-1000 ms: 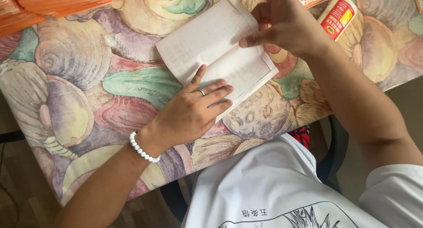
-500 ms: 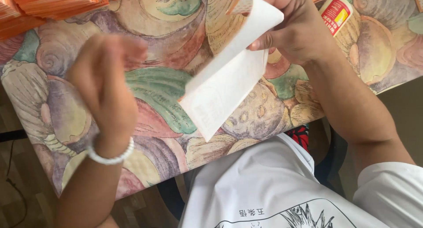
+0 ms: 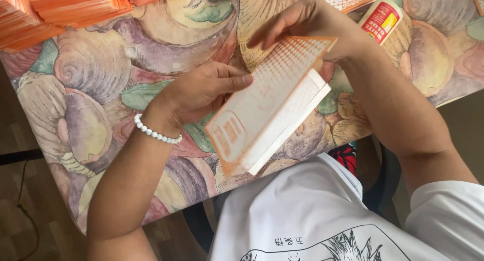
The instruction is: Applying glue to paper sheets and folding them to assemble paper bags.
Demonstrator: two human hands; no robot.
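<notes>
A thick pad of white sheets with an orange-printed cover (image 3: 262, 110) is held tilted above the table's near edge. My right hand (image 3: 312, 24) grips its far end, fingers curled over the cover. My left hand (image 3: 201, 92), with a white bead bracelet at the wrist, touches the cover's left side with its fingertips. The pad's white page edges face toward me.
The table (image 3: 101, 105) wears a cloth printed with large shells. Stacks of orange pads (image 3: 70, 9) line the far edge. A red and yellow glue bottle (image 3: 380, 21) lies at the far right, behind my right forearm. My white printed shirt fills the bottom.
The pad was lying open on the table under my left hand. My right hand lifted it and it closed, orange cover up. My left hand rose, then came back onto the cover.
</notes>
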